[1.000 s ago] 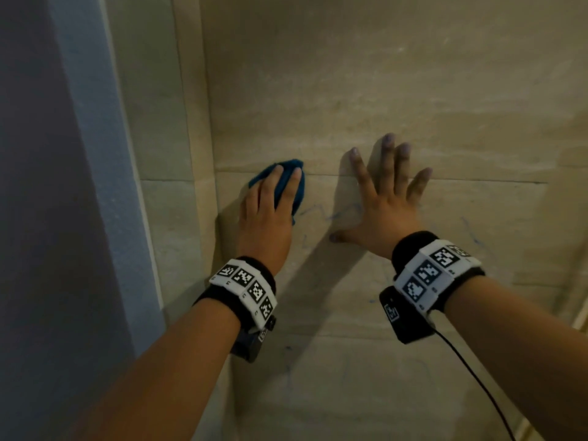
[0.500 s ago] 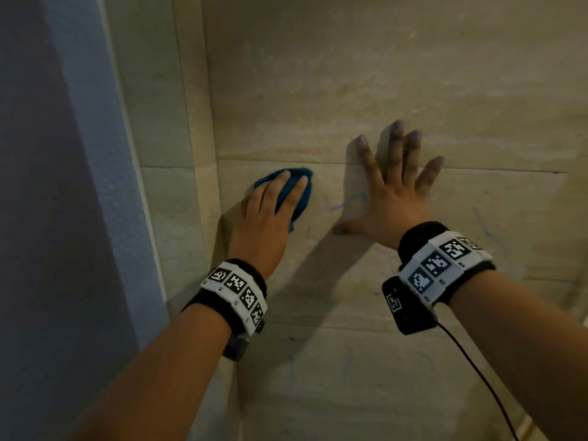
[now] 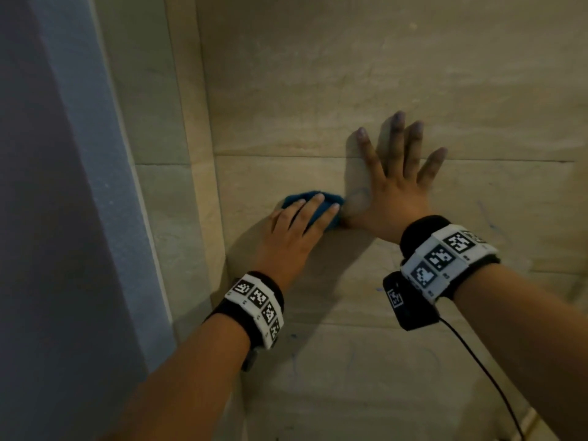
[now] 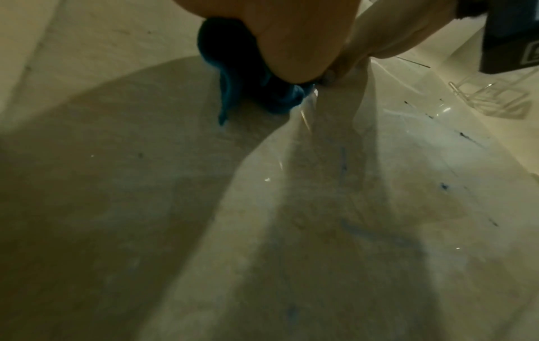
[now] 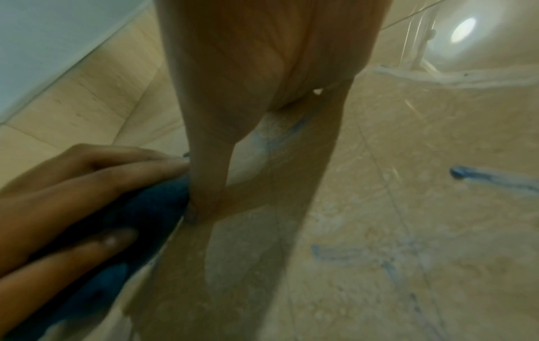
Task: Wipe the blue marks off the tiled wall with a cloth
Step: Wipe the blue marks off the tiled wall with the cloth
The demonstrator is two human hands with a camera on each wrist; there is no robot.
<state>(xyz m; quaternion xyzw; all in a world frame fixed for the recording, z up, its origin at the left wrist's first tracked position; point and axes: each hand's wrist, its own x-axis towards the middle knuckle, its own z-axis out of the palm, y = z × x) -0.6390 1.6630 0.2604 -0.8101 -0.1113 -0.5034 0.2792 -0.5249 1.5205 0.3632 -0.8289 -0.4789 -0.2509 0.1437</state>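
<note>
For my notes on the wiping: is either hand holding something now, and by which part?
The left hand presses the blue cloth against the tiled wall, straight fingers on its top; no curled grip. The right hand lies flat on the wall, holding nothing.

My left hand (image 4: 285, 39) fills the top of the view, its heel pressing a bunched blue cloth (image 4: 248, 80) against the tiled wall (image 4: 116, 207). A fold of the cloth trails down toward the lower left. Just right of the cloth, my right hand (image 4: 376, 43) meets the wall, its thumb tip touching the cloth's edge. The black wrist unit (image 4: 513, 39) sits in the top right corner. Faint blue marks (image 4: 343, 161) streak the tile below, partly in my arms' shadow, with darker specks (image 4: 444, 186) farther right.
</note>
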